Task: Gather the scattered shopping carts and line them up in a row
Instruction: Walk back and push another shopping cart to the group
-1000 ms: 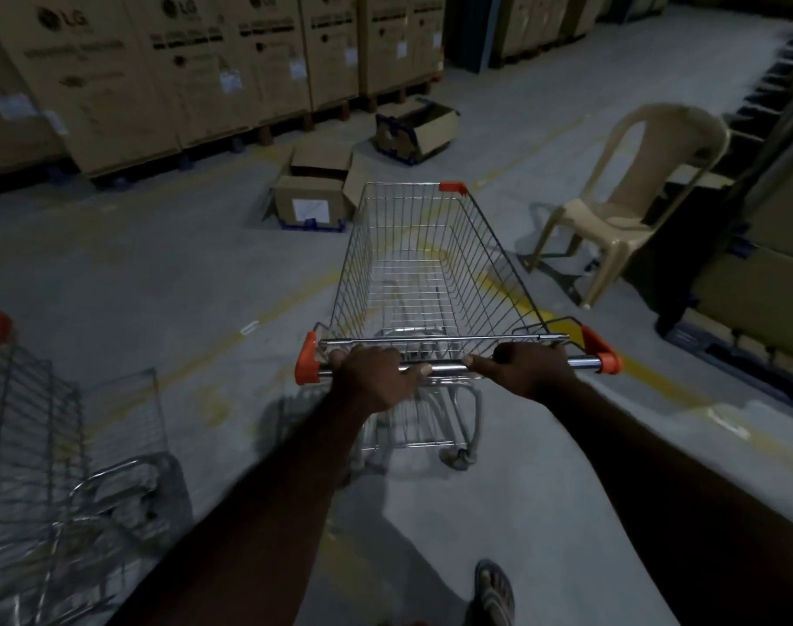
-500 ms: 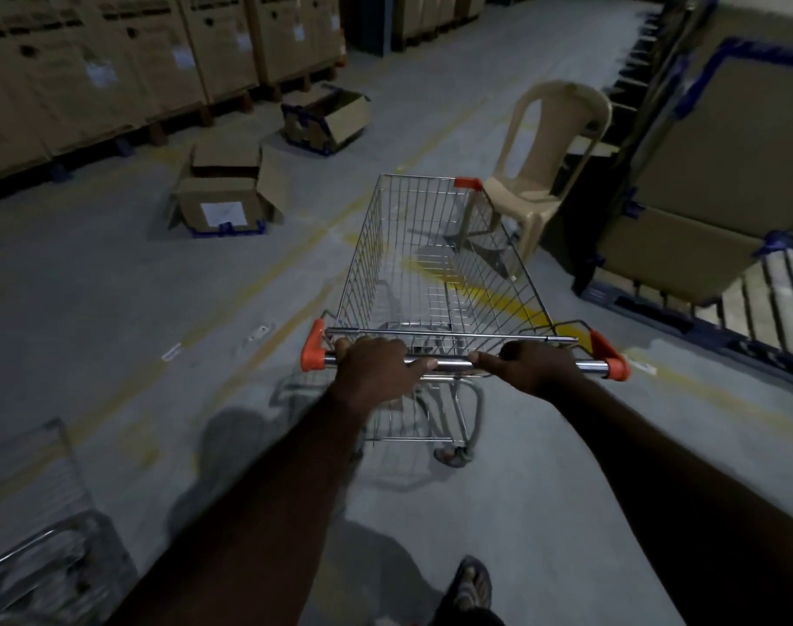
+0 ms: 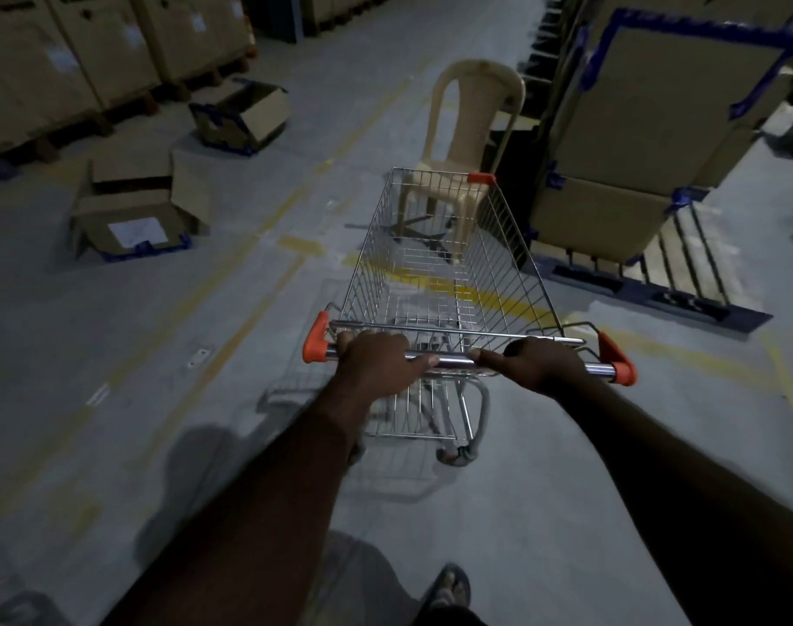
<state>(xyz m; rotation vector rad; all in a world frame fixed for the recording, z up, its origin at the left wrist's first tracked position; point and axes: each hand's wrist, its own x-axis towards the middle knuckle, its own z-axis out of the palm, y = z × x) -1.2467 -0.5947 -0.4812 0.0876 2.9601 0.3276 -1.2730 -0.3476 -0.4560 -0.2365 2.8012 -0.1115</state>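
**While I steer one cart, the row is nowhere in view**

Since both grips are wrapped on the bar, I judge this to be the fetching step: one shopping cart (image 3: 498,259) on its way to wherever the line is to form. My left grip (image 3: 376,365) is curled over the chrome handle (image 3: 453,360) near its left orange end cap (image 3: 315,338). My right grip (image 3: 539,363) is closed round the same handle toward the right end. The cart stands on the concrete floor (image 3: 114,336) directly in front of me, basket empty. Its nose points at a beige plastic chair (image 3: 471,128) that shows through the wire, and a loaded pallet (image 3: 683,268) sits just beside its right flank.

As I read it, the next move calls for a turn, not a straight push. The chair lies ahead and the pallet to the right, so the bare floor to the left, toward the opened cardboard boxes (image 3: 128,214), looks the safer way round.

No other cart can be seen, nor the row itself, so I cannot say how many are gathered. The front wheels hide under the basket, and only one rear caster (image 3: 455,454) shows. Dim light and blur smear the far cartons, and my arms cover much of the floor near my feet.
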